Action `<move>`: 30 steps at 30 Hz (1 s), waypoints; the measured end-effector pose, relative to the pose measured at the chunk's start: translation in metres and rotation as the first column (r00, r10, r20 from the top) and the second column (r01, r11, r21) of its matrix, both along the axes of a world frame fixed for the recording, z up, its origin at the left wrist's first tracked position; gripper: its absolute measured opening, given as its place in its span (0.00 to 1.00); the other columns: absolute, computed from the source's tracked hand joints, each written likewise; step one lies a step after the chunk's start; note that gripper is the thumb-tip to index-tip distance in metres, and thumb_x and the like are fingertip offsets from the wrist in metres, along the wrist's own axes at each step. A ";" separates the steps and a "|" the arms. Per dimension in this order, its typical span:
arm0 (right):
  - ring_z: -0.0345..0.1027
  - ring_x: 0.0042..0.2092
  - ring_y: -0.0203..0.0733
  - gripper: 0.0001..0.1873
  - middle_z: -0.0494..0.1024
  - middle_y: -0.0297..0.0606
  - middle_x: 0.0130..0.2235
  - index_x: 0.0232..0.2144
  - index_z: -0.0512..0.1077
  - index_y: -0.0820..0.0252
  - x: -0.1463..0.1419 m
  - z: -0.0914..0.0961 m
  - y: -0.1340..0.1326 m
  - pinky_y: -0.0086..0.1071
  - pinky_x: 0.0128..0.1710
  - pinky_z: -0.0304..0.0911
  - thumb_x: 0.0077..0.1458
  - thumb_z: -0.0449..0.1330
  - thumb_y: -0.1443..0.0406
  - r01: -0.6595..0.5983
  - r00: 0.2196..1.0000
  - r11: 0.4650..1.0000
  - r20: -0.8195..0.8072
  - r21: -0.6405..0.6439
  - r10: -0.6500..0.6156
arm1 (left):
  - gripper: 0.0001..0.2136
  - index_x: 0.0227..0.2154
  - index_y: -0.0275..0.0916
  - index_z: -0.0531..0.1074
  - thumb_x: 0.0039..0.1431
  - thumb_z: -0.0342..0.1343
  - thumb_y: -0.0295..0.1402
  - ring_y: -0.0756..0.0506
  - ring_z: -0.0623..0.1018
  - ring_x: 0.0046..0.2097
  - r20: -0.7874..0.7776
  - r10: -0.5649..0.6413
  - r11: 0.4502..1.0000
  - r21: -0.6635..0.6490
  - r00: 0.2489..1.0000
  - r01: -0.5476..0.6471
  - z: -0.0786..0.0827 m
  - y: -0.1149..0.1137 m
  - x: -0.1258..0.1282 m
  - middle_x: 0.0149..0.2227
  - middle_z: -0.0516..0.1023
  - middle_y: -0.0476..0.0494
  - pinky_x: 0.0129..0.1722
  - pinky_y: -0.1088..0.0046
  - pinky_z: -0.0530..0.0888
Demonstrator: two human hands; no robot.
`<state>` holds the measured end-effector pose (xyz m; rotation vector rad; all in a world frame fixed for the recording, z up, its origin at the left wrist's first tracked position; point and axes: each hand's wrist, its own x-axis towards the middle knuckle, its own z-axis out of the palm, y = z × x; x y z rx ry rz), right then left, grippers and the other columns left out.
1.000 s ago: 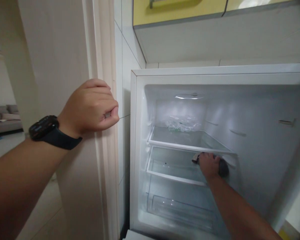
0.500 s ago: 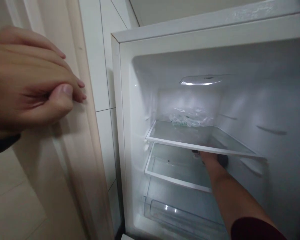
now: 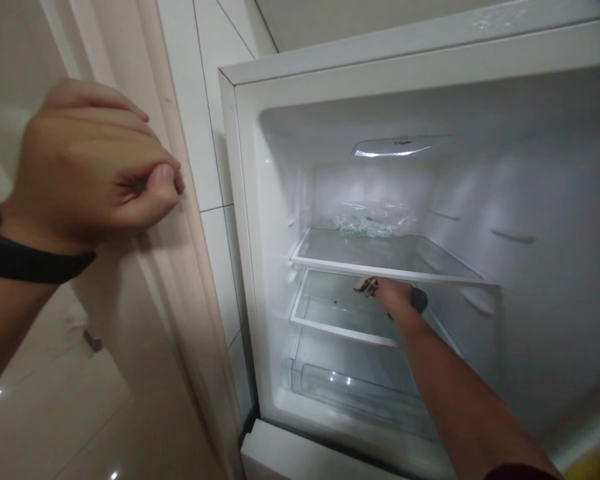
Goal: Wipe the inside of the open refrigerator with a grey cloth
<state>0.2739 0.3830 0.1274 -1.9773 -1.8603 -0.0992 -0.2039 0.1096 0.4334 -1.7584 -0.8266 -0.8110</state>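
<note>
My right hand reaches inside the open fridge, just under the upper glass shelf and over the lower glass shelf. It is closed on a dark grey cloth that sticks out on both sides of the fingers. My left hand, a loose fist with a black watch band at the wrist, rests against the pale door frame left of the fridge and holds nothing I can see.
A crumpled clear plastic bag lies at the back of the upper shelf. A clear drawer sits at the fridge bottom. White wall tiles stand between door frame and fridge. Glossy floor tiles show lower left.
My right hand with the cloth has slid left along the underside of the upper shelf. My left hand has curled back into a fist on the door frame, and the view has shifted.
</note>
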 end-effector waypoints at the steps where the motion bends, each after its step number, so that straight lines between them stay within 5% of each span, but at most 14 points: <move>1: 0.79 0.50 0.59 0.19 0.86 0.56 0.46 0.52 0.80 0.61 -0.010 0.000 -0.012 0.48 0.51 0.63 0.63 0.56 0.65 -0.044 0.998 0.999 0.041 -0.028 0.045 | 0.17 0.24 0.44 0.74 0.64 0.46 0.41 0.42 0.84 0.41 -0.053 0.003 0.999 0.034 0.999 -0.001 0.001 0.000 0.001 0.26 0.71 0.53 0.64 0.42 0.74; 6: 0.80 0.50 0.54 0.25 0.86 0.45 0.49 0.61 0.72 0.49 -0.058 -0.005 -0.086 0.40 0.48 0.63 0.63 0.56 0.63 -0.245 0.952 0.967 0.169 -0.074 0.254 | 0.13 0.23 0.46 0.69 0.64 0.48 0.34 0.43 0.80 0.34 -0.221 0.040 0.990 0.140 0.974 -0.009 0.004 0.002 0.001 0.23 0.67 0.52 0.57 0.47 0.80; 10: 0.79 0.51 0.51 0.36 0.84 0.45 0.53 0.72 0.59 0.47 -0.067 -0.011 -0.127 0.40 0.49 0.63 0.63 0.55 0.66 -0.305 0.932 0.952 0.203 -0.001 0.299 | 0.11 0.23 0.46 0.67 0.62 0.51 0.33 0.45 0.76 0.30 -0.268 0.033 0.985 0.172 0.963 0.014 0.006 0.003 0.002 0.23 0.70 0.52 0.53 0.52 0.80; 15: 0.75 0.55 0.51 0.35 0.74 0.42 0.64 0.73 0.56 0.30 -0.023 -0.015 -0.130 0.40 0.49 0.66 0.69 0.48 0.64 -0.156 0.977 0.984 0.161 0.081 0.141 | 0.12 0.23 0.45 0.69 0.63 0.52 0.33 0.46 0.74 0.29 -0.272 0.022 0.978 0.207 0.962 0.036 0.007 0.006 0.004 0.22 0.70 0.52 0.52 0.55 0.79; 20: 0.66 0.66 0.65 0.30 0.60 0.49 0.72 0.70 0.62 0.29 0.019 -0.022 -0.130 0.58 0.57 0.68 0.70 0.46 0.60 0.145 0.985 0.989 0.092 0.014 -0.146 | 0.12 0.23 0.45 0.72 0.63 0.52 0.33 0.46 0.75 0.30 -0.264 0.042 0.972 0.234 0.964 0.022 0.006 0.007 0.004 0.23 0.73 0.53 0.54 0.57 0.78; 26: 0.71 0.60 0.69 0.38 0.74 0.54 0.62 0.70 0.64 0.37 0.015 -0.020 -0.139 0.63 0.55 0.68 0.62 0.52 0.37 0.117 0.992 0.990 0.065 -0.075 -0.112 | 0.14 0.22 0.46 0.71 0.65 0.50 0.35 0.46 0.72 0.30 -0.250 0.142 0.976 0.195 0.958 -0.094 0.006 0.005 0.005 0.22 0.72 0.52 0.53 0.58 0.76; 30: 0.77 0.53 0.65 0.34 0.80 0.51 0.55 0.68 0.66 0.39 0.012 -0.013 -0.134 0.57 0.51 0.69 0.63 0.53 0.43 0.116 0.992 0.988 0.055 -0.103 -0.111 | 0.14 0.21 0.46 0.69 0.63 0.49 0.36 0.46 0.71 0.30 -0.201 0.144 0.984 0.136 0.969 -0.118 0.007 0.004 0.006 0.22 0.71 0.52 0.55 0.58 0.74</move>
